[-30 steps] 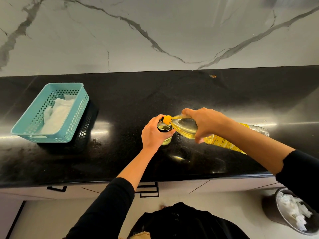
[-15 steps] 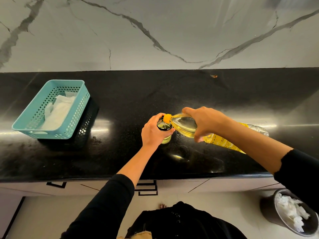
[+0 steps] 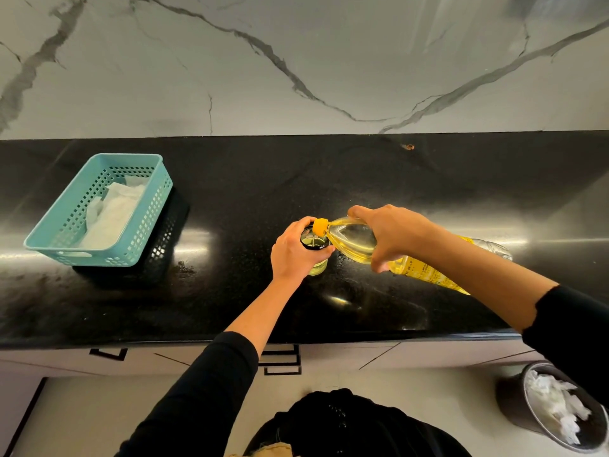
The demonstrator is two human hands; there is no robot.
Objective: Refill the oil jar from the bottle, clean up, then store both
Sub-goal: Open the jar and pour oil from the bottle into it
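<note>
- Basket (image 3: 155, 206) of teal lattice plastic stands at the far left of the black countertop (image 3: 230, 291), well apart from the hands. A white paper towel (image 3: 112, 212) lies crumpled inside it.
- Left hand (image 3: 295, 255) comes in from a black sleeve and is wrapped round the oil jar (image 3: 314, 239) from the near-left side. Its fingers and thumb curl about the jar's upper part, just under the dark rim.
- The oil jar stands upright on the countertop near the middle, mouth open. Pale yellow-green glass shows below the hand.
- The oil bottle (image 3: 352, 240) is tipped almost flat. Its orange neck (image 3: 320, 225) points left and sits at the far-right edge of the jar's mouth. Yellow oil fills the neck end. Whether a stream is running cannot be told.
- Right hand (image 3: 395, 235) grips the bottle's shoulder from above, with the fingers over the far side and the thumb on the near side. The yellow label and clear base stick out to the right past the forearm.
- A small brownish mark (image 3: 408, 146) sits on the countertop close to the veined marble wall (image 3: 329, 61).
- A dark waste bin (image 3: 514, 400) stands on the floor at the lower right and holds crumpled white tissue (image 3: 557, 400).
</note>
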